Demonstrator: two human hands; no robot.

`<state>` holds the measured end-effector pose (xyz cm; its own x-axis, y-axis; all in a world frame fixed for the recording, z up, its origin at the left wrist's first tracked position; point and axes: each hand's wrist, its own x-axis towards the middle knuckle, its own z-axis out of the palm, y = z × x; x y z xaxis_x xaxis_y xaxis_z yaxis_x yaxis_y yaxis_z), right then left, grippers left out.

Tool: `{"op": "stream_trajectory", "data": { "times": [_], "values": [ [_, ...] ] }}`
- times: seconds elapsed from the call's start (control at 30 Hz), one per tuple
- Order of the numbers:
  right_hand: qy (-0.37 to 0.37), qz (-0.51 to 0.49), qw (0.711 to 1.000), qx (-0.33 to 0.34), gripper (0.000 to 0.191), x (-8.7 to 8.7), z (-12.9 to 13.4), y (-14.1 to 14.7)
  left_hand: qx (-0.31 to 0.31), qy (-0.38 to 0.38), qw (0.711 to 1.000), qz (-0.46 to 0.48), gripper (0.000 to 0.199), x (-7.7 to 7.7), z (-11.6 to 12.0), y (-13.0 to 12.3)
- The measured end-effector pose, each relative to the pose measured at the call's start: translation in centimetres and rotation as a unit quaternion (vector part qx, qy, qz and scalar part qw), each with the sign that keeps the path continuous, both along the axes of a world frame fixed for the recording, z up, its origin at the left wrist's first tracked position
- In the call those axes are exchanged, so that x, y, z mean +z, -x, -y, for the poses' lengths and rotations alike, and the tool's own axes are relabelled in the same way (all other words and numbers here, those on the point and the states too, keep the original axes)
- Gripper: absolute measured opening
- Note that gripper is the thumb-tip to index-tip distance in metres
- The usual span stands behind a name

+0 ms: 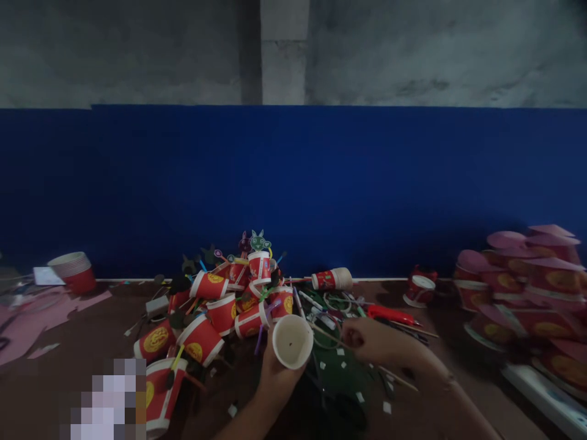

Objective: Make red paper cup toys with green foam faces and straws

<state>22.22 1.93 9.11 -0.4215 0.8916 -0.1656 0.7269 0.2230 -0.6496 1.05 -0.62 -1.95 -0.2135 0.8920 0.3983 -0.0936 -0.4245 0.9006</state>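
Observation:
My left hand (274,380) is wrapped round a paper cup (293,343), its open mouth tipped towards me. A small dark spot shows on the white bottom inside. Pinched in my right hand (367,340) is a thin wooden stick (331,335), its far end close to the cup's right rim. Left of the held cup lies a heap of red paper cups (221,315) with gold prints, several with coloured sticks poking out. Atop the heap one cup (260,269) stands upright, with a green animal-face cutout (259,242) above it.
A red-handled tool (392,315) lies beyond my right hand. Stacked cups (332,279) lie on their side at the back. At right are many cups with pink discs (507,239); at left, stacked cups (73,272) and pink sheets (27,324). A blue panel (293,183) stands behind.

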Motion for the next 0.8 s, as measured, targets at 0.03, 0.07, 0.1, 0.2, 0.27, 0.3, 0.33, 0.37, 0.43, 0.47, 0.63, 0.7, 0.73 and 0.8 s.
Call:
{"op": "stream_trajectory", "data": {
  "times": [0.03,0.07,0.1,0.2,0.27,0.3,0.33,0.37,0.43,0.47,0.63,0.7,0.73,0.8],
  "values": [
    [0.028,-0.07,0.997,-0.006,0.026,0.8,0.2,0.0,0.001,-0.008,1.0,-0.005,0.055,0.4,0.1,0.0],
    [0.038,-0.148,0.988,-0.019,0.033,1.5,0.4,0.1,0.012,-0.02,0.999,-0.022,0.054,0.8,0.1,0.0],
    [0.048,-0.232,0.971,-0.032,0.032,2.1,0.6,0.2,0.027,-0.033,0.998,-0.045,0.051,1.1,0.2,0.0],
    [0.088,-0.441,0.891,-0.06,0.012,3.3,1.4,1.0,0.058,-0.062,0.992,-0.095,0.05,1.4,0.2,0.1],
    [0.126,-0.506,0.852,-0.051,0.015,3.7,2.1,1.6,0.05,-0.064,0.993,-0.09,0.054,1.1,0.2,0.1],
    [0.136,-0.52,0.843,-0.039,0.021,3.8,2.5,1.9,0.042,-0.063,0.994,-0.083,0.056,1.0,0.3,0.0],
    [0.135,-0.523,0.842,-0.023,0.028,3.9,2.9,2.2,0.035,-0.06,0.995,-0.077,0.057,0.9,0.4,0.0],
    [0.12,-0.515,0.849,-0.008,0.03,4.0,3.3,2.5,0.026,-0.056,0.995,-0.074,0.057,0.8,0.4,0.0],
    [0.054,-0.461,0.886,-0.004,0.026,3.9,4.1,3.2,0.007,-0.048,0.996,-0.073,0.057,0.9,0.6,0.0],
    [0.007,-0.419,0.908,-0.018,0.028,3.9,4.4,3.5,0.001,-0.046,0.996,-0.071,0.056,1.0,0.7,-0.1],
    [-0.201,-0.22,0.954,-0.036,0.031,3.1,4.8,5.1,0.019,-0.063,0.997,-0.041,0.05,1.5,0.6,-0.2],
    [-0.239,-0.168,0.956,-0.008,0.025,2.9,4.7,5.6,0.024,-0.065,0.997,-0.027,0.049,1.5,0.6,-0.3],
    [-0.252,-0.147,0.956,0.005,0.022,2.8,4.6,5.9,0.023,-0.066,0.997,-0.021,0.049,1.5,0.5,-0.3],
    [-0.266,-0.123,0.956,0.025,0.02,2.7,4.6,6.3,0.021,-0.065,0.998,-0.009,0.048,1.7,0.6,-0.4]
  ]
}}
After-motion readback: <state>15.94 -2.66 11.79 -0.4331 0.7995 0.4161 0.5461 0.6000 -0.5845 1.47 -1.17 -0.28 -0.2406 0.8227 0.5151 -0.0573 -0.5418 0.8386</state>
